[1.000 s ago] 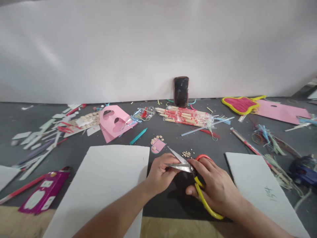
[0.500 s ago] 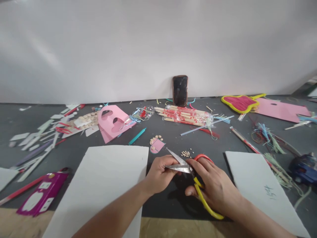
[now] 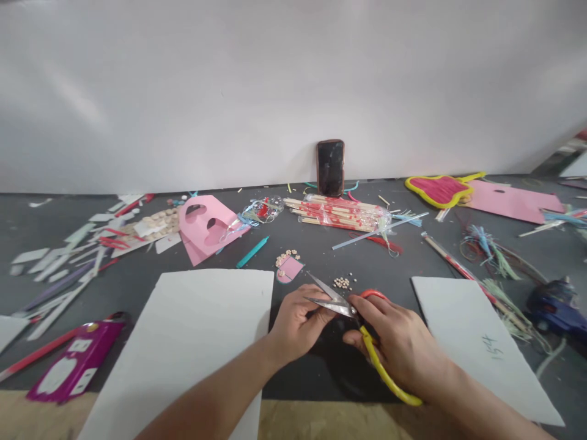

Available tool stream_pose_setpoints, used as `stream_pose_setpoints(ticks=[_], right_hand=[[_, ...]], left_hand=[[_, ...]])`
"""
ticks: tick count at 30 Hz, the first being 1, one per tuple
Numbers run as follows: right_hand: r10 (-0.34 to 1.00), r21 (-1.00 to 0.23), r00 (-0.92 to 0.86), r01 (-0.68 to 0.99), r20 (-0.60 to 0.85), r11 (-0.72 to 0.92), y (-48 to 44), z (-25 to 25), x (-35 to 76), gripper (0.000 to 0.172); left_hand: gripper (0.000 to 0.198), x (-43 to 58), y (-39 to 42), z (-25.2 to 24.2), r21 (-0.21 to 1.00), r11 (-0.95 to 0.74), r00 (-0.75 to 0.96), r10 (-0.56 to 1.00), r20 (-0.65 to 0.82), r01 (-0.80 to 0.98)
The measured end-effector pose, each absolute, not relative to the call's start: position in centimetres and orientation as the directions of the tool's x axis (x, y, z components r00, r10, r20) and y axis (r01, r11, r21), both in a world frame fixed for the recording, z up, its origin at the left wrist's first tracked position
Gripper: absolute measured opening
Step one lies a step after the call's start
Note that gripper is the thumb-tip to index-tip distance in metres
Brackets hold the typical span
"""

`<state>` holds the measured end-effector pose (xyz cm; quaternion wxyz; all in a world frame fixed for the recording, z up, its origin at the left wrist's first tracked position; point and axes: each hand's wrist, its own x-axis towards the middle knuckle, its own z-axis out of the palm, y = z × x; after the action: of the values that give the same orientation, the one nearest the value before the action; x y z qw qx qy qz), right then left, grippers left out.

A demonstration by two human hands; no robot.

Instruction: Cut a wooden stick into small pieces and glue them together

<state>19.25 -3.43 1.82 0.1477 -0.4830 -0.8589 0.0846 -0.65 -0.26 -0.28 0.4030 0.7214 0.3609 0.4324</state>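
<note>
Now, eyes on the scissors (image 3: 343, 307): there they were, gaping above the dark tabletop (image 3: 293, 382), and the right hand (image 3: 398, 336) had them! Its fingers were bent round the handles, thumb beside the yellow grip. Those handles stood spread, which was surely why the blades stood apart too. How far any finger went through the loops, I couldn't tell; the hand itself covered that.

And what of the left hand (image 3: 296, 324)? Right up at the blades, fingers curled in toward the thumb, with the lower blade crossing in front of them. Whether they pinched anything, I couldn't see; so close in, the hand looked set to steady something small.

Just beyond the scissors lay loose beads (image 3: 342, 283), bunched close, perhaps for easy reach. Beyond the blade tips and slightly left sat a pink patch (image 3: 291, 267), more pale bits gathered at its top edge. Left of the scissors stretched a large white board (image 3: 197, 330); to their right, a numbered board (image 3: 468, 311). Both probably lay off to the sides to leave the middle free for the hands.

Farther beyond the scissors came plastic-wrapped sticks (image 3: 343, 211), and behind those a phone (image 3: 331, 166), propped against the pale wall (image 3: 275, 91), seemingly to keep it upright.
</note>
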Motion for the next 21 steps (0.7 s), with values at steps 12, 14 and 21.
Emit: stream_pose_setpoints(ticks=[12,14,21], right_hand=[[0.859,-0.302,-0.478,0.805,0.182,0.511,-3.43,1.36,19.20,0.054],[0.863,-0.287,-0.470,0.814,0.184,0.505,-3.47,1.39,19.07,0.061],[0.865,-0.325,-0.483,0.803,0.138,0.500,-3.39,1.58,18.87,0.074]], left_hand=[[0.019,-0.56,-0.20,-0.50,0.954,-0.291,0.347,0.904,0.251,0.069],[0.018,-0.67,-0.24,-0.57,0.948,-0.308,0.340,0.903,0.263,0.083],[0.021,-0.88,-0.30,0.27,0.978,-0.189,0.365,0.920,0.145,0.088]])
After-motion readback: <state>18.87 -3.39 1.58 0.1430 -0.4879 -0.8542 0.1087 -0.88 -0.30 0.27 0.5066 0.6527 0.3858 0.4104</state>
